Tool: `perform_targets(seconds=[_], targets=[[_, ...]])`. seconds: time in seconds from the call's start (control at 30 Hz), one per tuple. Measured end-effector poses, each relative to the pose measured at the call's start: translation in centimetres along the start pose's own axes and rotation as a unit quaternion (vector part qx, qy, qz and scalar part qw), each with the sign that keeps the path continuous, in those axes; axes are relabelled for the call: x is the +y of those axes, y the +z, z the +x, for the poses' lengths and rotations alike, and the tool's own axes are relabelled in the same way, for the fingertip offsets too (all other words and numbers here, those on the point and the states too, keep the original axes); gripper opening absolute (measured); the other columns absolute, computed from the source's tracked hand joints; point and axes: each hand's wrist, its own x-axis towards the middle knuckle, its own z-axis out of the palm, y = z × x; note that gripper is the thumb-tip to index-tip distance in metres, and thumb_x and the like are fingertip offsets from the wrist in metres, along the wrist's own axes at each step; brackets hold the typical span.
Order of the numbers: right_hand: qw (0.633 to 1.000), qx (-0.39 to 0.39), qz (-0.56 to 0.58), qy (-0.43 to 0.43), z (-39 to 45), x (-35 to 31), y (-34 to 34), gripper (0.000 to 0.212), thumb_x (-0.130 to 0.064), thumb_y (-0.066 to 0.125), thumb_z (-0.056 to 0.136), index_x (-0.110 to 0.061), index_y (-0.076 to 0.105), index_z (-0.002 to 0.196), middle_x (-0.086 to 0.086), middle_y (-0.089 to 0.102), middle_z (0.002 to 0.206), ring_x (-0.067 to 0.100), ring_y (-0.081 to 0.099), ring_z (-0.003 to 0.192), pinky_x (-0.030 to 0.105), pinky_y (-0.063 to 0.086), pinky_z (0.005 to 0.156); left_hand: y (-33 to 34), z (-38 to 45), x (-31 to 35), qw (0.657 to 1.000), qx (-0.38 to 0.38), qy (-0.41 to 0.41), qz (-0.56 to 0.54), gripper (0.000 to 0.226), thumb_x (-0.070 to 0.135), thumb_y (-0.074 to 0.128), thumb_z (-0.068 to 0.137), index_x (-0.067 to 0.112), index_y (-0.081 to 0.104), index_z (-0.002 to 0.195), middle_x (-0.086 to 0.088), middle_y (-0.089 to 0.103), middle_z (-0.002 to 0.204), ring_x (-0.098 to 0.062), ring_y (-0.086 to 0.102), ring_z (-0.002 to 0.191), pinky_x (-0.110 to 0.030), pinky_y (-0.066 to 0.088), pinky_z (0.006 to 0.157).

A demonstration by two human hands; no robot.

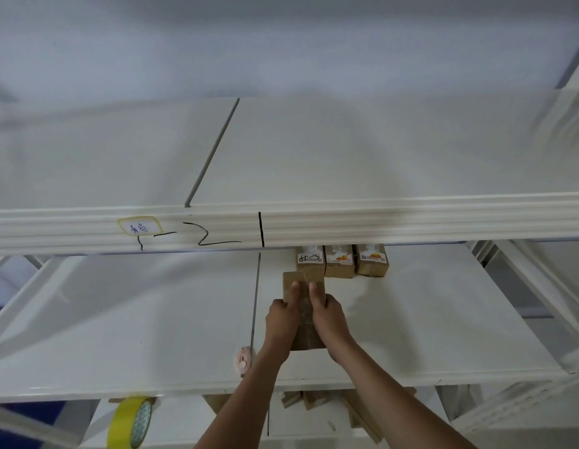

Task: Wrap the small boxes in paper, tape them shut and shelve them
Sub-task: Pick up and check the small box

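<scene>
While both thumbs lie on top, curled fingers point(331, 301) pinch the wrapped box point(303, 314) — between both hands.

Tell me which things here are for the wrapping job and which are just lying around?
For the job:
- wrapped box, held by the left hand and right hand
- three shelved boxes
- shelf
- yellow tape roll
- brown paper below

Lying about:
- small pink thing at the shelf's front
- label and pen marks on the upper rail
</scene>
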Motion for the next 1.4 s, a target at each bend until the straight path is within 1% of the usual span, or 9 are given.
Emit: perform_targets(seconds=[0.17, 0.3, 0.43, 0.57, 0.7, 0.83, 1.1, 1.27, 1.4], targets=[[1.000, 0.016, -0.026, -0.008, 0.2, 0.5, 0.4, 0.061, -0.069, 0.046, 0.092, -0.013, 0.065, 0.105, 0.003, 0.071, 0.096, 0.019, 0.068, 0.088, 0.038, 0.058, 0.081, 0.5, -1.2, 0.6, 0.996, 0.049, 0.060, 0.051, 0.051, 0.063, 0.044, 0.096, 0.017, 0.055, 0.076, -0.003, 0.065, 0.079, -0.017, 0.065, 0.073, -0.035, 0.056, 0.073], [0.998, 0.020, -0.057, -0.014, 0.4, 0.7, 0.4, 0.064, -0.070, 0.046, 0.091, -0.011, 0.065, 0.107, 0.004, 0.071, 0.098, 0.019, 0.068, 0.087, 0.032, 0.056, 0.074, 0.8, -0.8, -0.2, 0.995, 0.054, 0.067, 0.057, 0.052, 0.065, 0.047, 0.094, 0.015, 0.056, 0.081, -0.004, 0.066, 0.083, -0.020, 0.066, 0.077, -0.039, 0.057, 0.078], [0.998, 0.009, -0.058, 0.002, 0.3, 0.2, -0.6, 0.065, -0.068, 0.034, 0.097, -0.012, 0.064, 0.111, 0.004, 0.068, 0.101, 0.014, 0.063, 0.087, 0.029, 0.049, 0.069, -0.2, 0.4, -1.2, 0.994, -0.105, 0.008, -0.039, 0.064, 0.072, 0.048, 0.089, 0.016, 0.061, 0.118, -0.007, 0.072, 0.107, -0.022, 0.072, 0.094, -0.040, 0.060, 0.085], [0.992, -0.081, 0.037, 0.095, 0.7, -0.5, -2.0, 0.068, -0.075, 0.028, 0.094, -0.020, 0.058, 0.123, 0.003, 0.066, 0.115, 0.020, 0.064, 0.100, 0.034, 0.055, 0.077, -1.6, 0.7, -1.8, 0.964, -0.242, 0.030, -0.102, 0.045, 0.038, 0.065, 0.095, 0.014, 0.056, 0.132, -0.007, 0.072, 0.117, -0.024, 0.070, 0.107, -0.043, 0.058, 0.092], [0.992, -0.113, 0.049, 0.037, 0.8, -0.2, -2.5, 0.051, -0.053, 0.065, 0.092, -0.024, 0.053, 0.132, -0.003, 0.066, 0.118, 0.017, 0.066, 0.105, 0.039, 0.059, 0.088, -2.1, 0.7, -1.3, 0.970, -0.202, 0.038, -0.129, 0.037, 0.027, 0.067, 0.094, 0.008, 0.060, 0.125, -0.010, 0.075, 0.108, -0.026, 0.073, 0.099, -0.038, 0.060, 0.078], [0.995, -0.089, -0.018, -0.036, 0.0, -0.4, -1.9, 0.030, -0.044, 0.052, 0.101, -0.023, 0.060, 0.120, -0.005, 0.067, 0.113, 0.013, 0.063, 0.103, 0.027, 0.051, 0.078, -1.7, 0.7, -1.3, 0.972, -0.204, 0.045, -0.109, 0.034, 0.029, 0.059, 0.099, 0.009, 0.059, 0.127, -0.012, 0.073, 0.112, -0.026, 0.072, 0.101, -0.037, 0.060, 0.080], [0.997, -0.069, -0.009, -0.031, 0.0, 0.7, -0.7, 0.045, -0.054, 0.032, 0.105, -0.025, 0.055, 0.131, -0.002, 0.062, 0.123, 0.016, 0.059, 0.112, 0.036, 0.049, 0.096, -1.7, 0.6, -1.3, 0.976, -0.185, 0.004, -0.113, 0.053, 0.061, 0.040, 0.100, 0.021, 0.057, 0.131, -0.007, 0.071, 0.118, -0.024, 0.070, 0.106, -0.041, 0.058, 0.092], [0.999, -0.024, -0.026, -0.031, 0.4, 0.1, 0.2, 0.048, -0.054, 0.042, 0.101, -0.020, 0.055, 0.133, 0.000, 0.063, 0.125, 0.019, 0.061, 0.111, 0.035, 0.051, 0.091, -0.2, 0.3, -0.6, 0.993, -0.060, -0.018, -0.101, 0.051, 0.057, 0.053, 0.096, 0.014, 0.057, 0.124, -0.006, 0.070, 0.110, -0.022, 0.069, 0.097, -0.032, 0.058, 0.075], [0.995, -0.011, -0.077, -0.056, 0.4, -0.1, 0.4, 0.038, -0.046, 0.039, 0.105, -0.019, 0.057, 0.125, 0.000, 0.065, 0.119, 0.017, 0.062, 0.105, 0.033, 0.051, 0.089, 0.3, 0.7, -1.3, 0.996, -0.040, 0.014, -0.079, 0.047, 0.050, 0.049, 0.100, 0.009, 0.060, 0.120, -0.008, 0.071, 0.106, -0.020, 0.070, 0.093, -0.027, 0.055, 0.066]])
